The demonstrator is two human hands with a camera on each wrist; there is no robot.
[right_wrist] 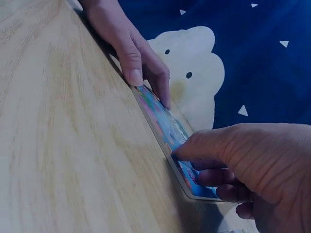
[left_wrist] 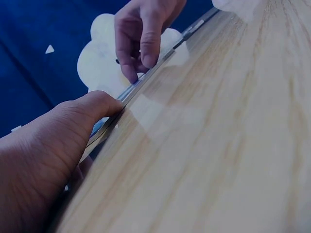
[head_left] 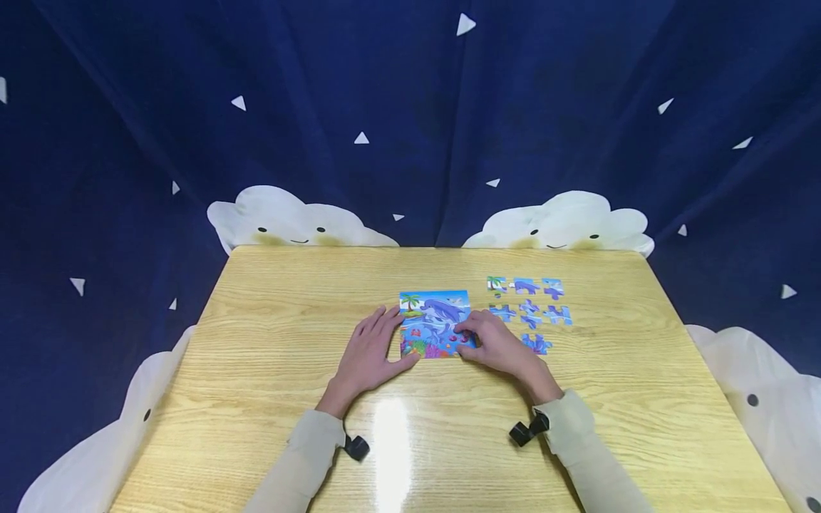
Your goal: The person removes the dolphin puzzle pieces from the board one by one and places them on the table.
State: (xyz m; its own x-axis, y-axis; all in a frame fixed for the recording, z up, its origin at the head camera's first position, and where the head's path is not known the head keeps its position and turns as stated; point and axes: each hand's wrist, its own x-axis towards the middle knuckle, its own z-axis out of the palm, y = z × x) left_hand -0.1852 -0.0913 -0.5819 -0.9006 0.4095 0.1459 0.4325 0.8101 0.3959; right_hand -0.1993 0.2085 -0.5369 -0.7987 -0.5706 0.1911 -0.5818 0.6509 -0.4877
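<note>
A dolphin picture puzzle [head_left: 436, 311] lies flat on the wooden table, with a palm tree at its top left and coral along its bottom. My left hand [head_left: 370, 354] rests along its left side, fingers extended, the thumb on the lower left corner. Over its lower right part, my right hand [head_left: 497, 345] has curled fingers and thumb set apart around a blue puzzle piece [right_wrist: 187, 171] that lies against the picture. The right wrist view shows that thumb touching the surface near the front edge; the other fingers bend in at the right end.
Several loose puzzle pieces [head_left: 526, 286] lie in rows right of the puzzle, the nearest loose piece [head_left: 537, 345] close to my right hand. The wooden table [head_left: 276, 285] ends at a dark blue curtain [head_left: 410, 92] with white clouds and triangles.
</note>
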